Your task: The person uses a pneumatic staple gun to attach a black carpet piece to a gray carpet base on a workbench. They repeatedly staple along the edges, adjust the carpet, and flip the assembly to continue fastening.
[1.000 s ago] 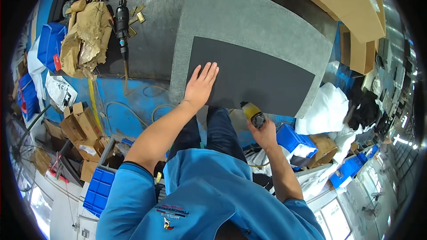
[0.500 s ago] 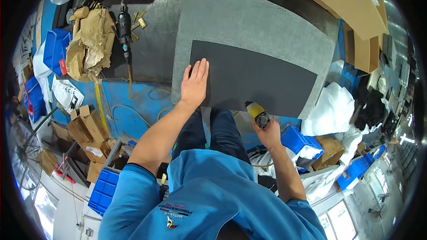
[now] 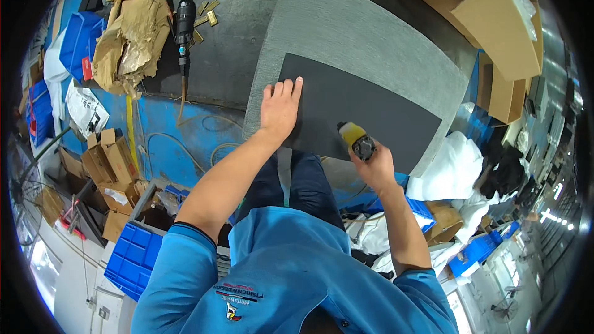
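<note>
A flat black panel point(image 3: 365, 111) lies on a larger grey textured sheet point(image 3: 365, 31) on the bench in front of me. My left hand point(image 3: 280, 106) is at the panel's left edge. Its fingers are curled at that edge and the thumb lies on top. In my right hand point(image 3: 376, 167) is a yellow-and-black handheld power tool point(image 3: 357, 140). Its narrow black tip points away to the left over the panel's near part. Whether the tip touches the panel I cannot tell.
A black air drill point(image 3: 184, 18) lies at the far left beside several brass-coloured pieces point(image 3: 212, 17) and crumpled brown paper point(image 3: 133, 37). Open cardboard boxes point(image 3: 495, 31) stand at the far right. White wrapping point(image 3: 448, 164) bulges near the right. Hoses run along the blue bench side point(image 3: 167, 142).
My left hand has gone from lying flat to curled fingers at the panel's edge. The tool in my right hand has moved farther over the panel. The whole view has turned slightly.
</note>
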Tool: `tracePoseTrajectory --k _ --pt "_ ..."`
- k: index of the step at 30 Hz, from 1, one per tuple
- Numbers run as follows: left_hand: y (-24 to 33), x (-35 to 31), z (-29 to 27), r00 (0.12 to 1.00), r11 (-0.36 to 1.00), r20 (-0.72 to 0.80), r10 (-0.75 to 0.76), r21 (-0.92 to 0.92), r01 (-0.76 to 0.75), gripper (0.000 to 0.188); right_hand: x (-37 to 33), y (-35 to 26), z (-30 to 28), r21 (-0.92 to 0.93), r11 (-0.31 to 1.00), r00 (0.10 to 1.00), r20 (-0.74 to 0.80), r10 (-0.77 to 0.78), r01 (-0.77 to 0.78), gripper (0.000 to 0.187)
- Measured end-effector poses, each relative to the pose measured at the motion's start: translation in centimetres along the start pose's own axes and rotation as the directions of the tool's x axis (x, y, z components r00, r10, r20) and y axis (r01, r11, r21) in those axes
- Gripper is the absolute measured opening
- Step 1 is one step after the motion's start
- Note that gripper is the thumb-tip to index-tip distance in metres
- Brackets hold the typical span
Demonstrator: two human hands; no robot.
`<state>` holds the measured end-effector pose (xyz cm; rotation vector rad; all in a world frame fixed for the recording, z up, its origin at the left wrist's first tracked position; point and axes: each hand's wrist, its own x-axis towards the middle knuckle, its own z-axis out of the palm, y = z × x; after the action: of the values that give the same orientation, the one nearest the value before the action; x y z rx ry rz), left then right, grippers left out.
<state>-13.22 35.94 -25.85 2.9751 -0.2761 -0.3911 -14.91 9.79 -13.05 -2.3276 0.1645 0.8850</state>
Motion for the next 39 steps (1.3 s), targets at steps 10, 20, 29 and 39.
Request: tracePoseTrajectory --k 10,20,29,39 --pt "0.6 0.0 0.6 0.993 0.997 0.102 -0.056 -0.046 0.061 0.071 11.5 -7.7 0.4 -0.287 0.919 0.962 0.114 -0.249 0.272 0.063" --pt "0.1 -0.4 0.8 0.999 0.992 0.015 -0.046 -0.12 0.048 0.068 12.5 -8.7 1.3 -0.294 0.929 0.971 0.145 -0.189 0.224 0.047" --pt "-0.2 -0.2 1.1 0.999 0.98 0.001 -0.043 -0.195 0.042 0.068 12.6 -9.0 1.3 -0.338 0.881 0.943 0.155 -0.294 0.33 0.043" --pt "0.9 -0.5 0.9 0.997 0.996 -0.033 -0.072 -0.051 0.07 0.063 12.9 -9.5 1.2 -0.288 0.938 0.975 0.165 -0.149 0.192 0.067"
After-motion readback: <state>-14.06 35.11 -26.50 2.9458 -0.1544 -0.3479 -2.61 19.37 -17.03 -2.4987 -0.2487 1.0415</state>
